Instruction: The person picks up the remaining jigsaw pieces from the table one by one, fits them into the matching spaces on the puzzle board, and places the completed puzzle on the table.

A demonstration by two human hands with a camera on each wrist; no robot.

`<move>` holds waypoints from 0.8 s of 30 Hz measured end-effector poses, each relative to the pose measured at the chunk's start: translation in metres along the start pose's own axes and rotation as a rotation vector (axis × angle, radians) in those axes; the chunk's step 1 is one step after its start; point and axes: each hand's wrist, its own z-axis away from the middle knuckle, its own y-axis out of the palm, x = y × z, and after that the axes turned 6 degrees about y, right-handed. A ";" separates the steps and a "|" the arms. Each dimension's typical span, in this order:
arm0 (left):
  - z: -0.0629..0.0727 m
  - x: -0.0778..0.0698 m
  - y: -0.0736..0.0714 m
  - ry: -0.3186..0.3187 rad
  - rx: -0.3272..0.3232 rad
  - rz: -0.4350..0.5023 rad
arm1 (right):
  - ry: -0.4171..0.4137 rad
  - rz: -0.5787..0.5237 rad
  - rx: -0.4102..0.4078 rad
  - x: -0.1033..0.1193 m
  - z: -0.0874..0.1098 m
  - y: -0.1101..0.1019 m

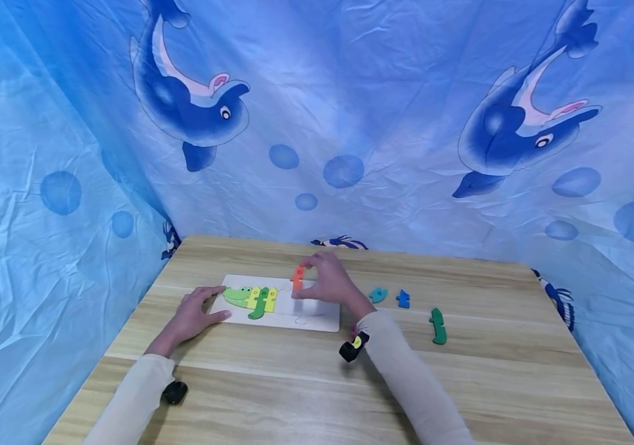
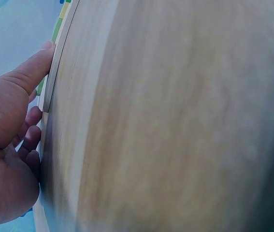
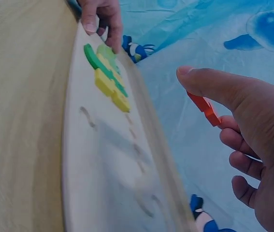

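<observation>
A white puzzle board (image 1: 317, 318) lies on the table with crocodile pieces set at its left end: a light green head (image 1: 235, 298), yellow body pieces (image 1: 271, 300) and a green leg piece (image 1: 260, 304). My right hand (image 1: 328, 281) pinches an orange puzzle piece (image 1: 297, 278) between thumb and fingers, raised over the middle of the board; the right wrist view shows the orange piece (image 3: 205, 109) in the air. At the board's left end my left hand (image 1: 194, 314) rests with thumb and fingers spread along the edge, the thumb (image 2: 40, 63) on the rim.
Right of the board lie a teal piece (image 1: 378, 295), a blue piece (image 1: 403, 299) and a dark green piece (image 1: 438, 326). A bit of pink shows beside the right wrist. Blue dolphin-print cloth (image 1: 305, 123) hangs behind and beside the wooden table (image 1: 272, 389).
</observation>
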 end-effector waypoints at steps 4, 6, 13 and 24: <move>0.000 0.001 0.001 0.000 -0.001 0.001 | -0.005 0.001 -0.002 0.001 -0.001 0.010; 0.000 0.001 0.001 -0.003 -0.002 0.004 | -0.002 -0.001 -0.001 0.003 -0.002 0.014; -0.001 0.001 0.000 -0.002 -0.006 0.011 | 0.040 -0.021 0.027 0.008 -0.005 0.029; 0.000 0.002 0.001 0.001 -0.006 0.018 | 0.010 0.015 0.019 0.006 -0.004 0.050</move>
